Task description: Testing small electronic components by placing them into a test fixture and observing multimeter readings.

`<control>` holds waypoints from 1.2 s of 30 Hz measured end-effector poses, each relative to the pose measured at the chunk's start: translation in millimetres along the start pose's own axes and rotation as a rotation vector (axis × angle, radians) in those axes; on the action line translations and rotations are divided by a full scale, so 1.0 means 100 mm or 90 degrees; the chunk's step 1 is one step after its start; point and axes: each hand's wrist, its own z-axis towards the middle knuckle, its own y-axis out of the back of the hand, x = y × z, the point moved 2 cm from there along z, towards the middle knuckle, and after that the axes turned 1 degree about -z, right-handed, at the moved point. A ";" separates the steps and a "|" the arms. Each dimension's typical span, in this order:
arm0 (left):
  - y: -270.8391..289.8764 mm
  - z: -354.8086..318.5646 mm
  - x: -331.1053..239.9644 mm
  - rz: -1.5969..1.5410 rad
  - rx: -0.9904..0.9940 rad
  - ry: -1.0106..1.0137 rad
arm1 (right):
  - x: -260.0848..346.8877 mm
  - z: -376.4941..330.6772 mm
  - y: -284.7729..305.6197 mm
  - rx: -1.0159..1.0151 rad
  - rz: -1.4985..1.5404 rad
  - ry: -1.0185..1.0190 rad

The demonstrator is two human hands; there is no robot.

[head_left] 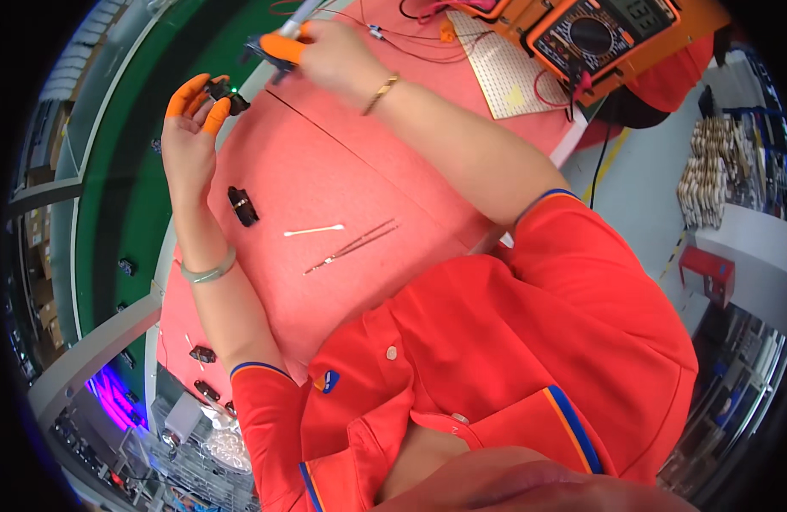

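My left hand (191,141), with orange finger cots on its fingertips, pinches a small black device (231,99) that shows a tiny green light. Up and to the right of it, my right hand (338,58) is closed on a small dark part (272,53); its exact kind is hard to make out. An orange cot covers a finger there too. On the pink mat below lie another black device (242,206), a cotton swab (314,230) and metal tweezers (351,246).
An orange-cased multimeter (591,36) stands at the far right beside a white perforated board (506,72) and loose red wires (410,43). Left of the mat runs a green conveyor belt (107,222) with small dark parts. More black devices (203,353) lie at the near left.
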 end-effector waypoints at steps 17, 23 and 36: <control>-0.77 -1.15 -0.43 -0.214 0.208 0.145 | 0.39 -1.25 1.80 0.065 -0.936 0.186; -1.03 -1.29 -0.37 -0.260 0.230 0.191 | 0.36 -1.21 1.84 0.099 -0.970 0.199; -1.20 -1.44 -0.19 -0.237 0.272 0.219 | 0.34 -1.10 1.85 0.120 -0.990 0.213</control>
